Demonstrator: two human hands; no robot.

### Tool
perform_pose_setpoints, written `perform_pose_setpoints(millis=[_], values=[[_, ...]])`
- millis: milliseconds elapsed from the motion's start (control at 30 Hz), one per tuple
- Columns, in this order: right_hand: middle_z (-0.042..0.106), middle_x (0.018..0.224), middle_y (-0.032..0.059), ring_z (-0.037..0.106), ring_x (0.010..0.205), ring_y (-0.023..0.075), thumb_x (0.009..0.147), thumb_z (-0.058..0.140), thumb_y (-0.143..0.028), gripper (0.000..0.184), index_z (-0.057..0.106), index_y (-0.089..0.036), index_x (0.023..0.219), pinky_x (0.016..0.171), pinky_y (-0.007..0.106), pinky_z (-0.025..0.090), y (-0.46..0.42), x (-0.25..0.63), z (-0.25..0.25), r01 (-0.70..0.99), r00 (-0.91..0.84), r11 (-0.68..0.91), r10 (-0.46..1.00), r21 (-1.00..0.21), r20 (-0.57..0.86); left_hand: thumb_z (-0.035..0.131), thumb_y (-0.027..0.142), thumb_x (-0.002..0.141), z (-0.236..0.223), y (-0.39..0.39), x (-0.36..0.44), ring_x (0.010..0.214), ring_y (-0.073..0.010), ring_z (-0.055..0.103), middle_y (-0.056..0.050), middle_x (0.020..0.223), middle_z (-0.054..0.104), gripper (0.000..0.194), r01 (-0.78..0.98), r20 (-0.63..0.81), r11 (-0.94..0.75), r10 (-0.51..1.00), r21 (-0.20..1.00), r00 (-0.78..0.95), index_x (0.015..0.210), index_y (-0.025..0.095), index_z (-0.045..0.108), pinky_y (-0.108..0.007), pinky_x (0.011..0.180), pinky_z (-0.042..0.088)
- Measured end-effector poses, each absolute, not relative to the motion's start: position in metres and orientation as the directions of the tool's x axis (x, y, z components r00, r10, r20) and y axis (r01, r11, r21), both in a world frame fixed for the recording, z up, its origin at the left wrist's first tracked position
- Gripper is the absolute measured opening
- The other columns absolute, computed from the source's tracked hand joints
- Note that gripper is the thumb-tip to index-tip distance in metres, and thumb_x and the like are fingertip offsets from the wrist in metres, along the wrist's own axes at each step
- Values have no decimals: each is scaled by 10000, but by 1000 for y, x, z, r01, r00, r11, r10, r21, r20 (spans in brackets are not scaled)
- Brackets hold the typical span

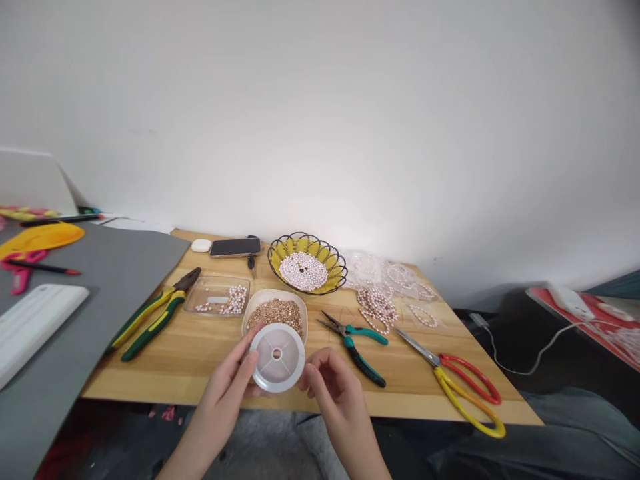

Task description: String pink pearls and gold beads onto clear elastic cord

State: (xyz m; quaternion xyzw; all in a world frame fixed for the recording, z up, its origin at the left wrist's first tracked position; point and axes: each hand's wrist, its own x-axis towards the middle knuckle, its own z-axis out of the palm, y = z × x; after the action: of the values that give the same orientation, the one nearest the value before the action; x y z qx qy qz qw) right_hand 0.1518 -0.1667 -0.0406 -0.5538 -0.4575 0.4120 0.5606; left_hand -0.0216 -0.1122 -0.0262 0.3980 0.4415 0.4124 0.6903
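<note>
A round, translucent white plastic spool (281, 369) was over the light wooden table (195, 367), clamped in the fingers of the left hand (227, 383); the fingertips of the right hand (336, 388) met beside its rim. Just beyond stood a cream, rounded-square bowl (301, 308) of small gold beads (277, 313).

Two bare forearms (200, 437) are showing, slim and smooth in outline, broadening from narrow wrists toward the lower edge of the view. The left grip (231, 383) is ending in slender, uncovered fingers and a straight thumb; the right grip (334, 388) is displaying the same slight build, its bare fingers tapering. Between the forearms, soft grey cloth (280, 440) with a mottled surface is appearing, its blur leaving unclear whether it is forming a garment.
</note>
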Motion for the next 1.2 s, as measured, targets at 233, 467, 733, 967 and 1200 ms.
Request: perform_pose_setpoints(millis=[233, 467, 733, 967, 1200], values=[[517, 697, -12, 507, 608, 139, 930, 599, -497, 340, 551, -195, 783, 562, 232, 430, -163, 150, -39, 48, 285, 79, 954, -996, 89, 723, 542, 816, -25, -115, -22, 1144, -374, 616, -117, 1440, 564, 735, -163, -310, 374, 895, 913, 321, 1438, 199, 533, -351, 698, 633], [470, 614, -35, 434, 540, 124, 861, 623, -616, 450, 513, -201, 725, 506, 229, 372, -155, 153, -30, -55, 243, 23, 970, -998, 9, 610, 516, 917, -29, -115, -33, 960, -291, 641, -105, 1263, 675, 609, -66, -268, 343, 827, 937, 494, 1450, 235, 520, -346, 702, 622], [445, 606, -52, 414, 534, 96, 817, 677, -626, 485, 505, -186, 703, 515, 209, 362, -155, 156, -28, -160, 119, -81, 988, -984, -101, 529, 569, 945, -29, -115, -44, 1191, -307, 590, -52, 1441, 578, 522, 87, -266, 258, 822, 962, 503, 1386, 296, 589, -326, 862, 580], [484, 605, -52, 430, 521, 90, 745, 763, -607, 479, 526, -191, 737, 472, 185, 361, -154, 158, -25, -185, 29, -166, 984, -969, -174, 477, 570, 962, -24, -117, -47, 1373, -305, 475, -23, 1438, 588, 476, 187, -226, 145, 799, 972, 557, 1351, 336, 618, -442, 1131, 417], [563, 690, -14, 484, 571, 98, 781, 726, -612, 455, 638, -169, 831, 480, 179, 406, -159, 156, -24, -172, 37, -158, 985, -972, -167, 530, 571, 927, -25, -117, -44, 1246, -312, 585, -67, 1346, 656, 482, 171, -198, 127, 834, 977, 515, 1303, 304, 668, -421, 1060, 481]])
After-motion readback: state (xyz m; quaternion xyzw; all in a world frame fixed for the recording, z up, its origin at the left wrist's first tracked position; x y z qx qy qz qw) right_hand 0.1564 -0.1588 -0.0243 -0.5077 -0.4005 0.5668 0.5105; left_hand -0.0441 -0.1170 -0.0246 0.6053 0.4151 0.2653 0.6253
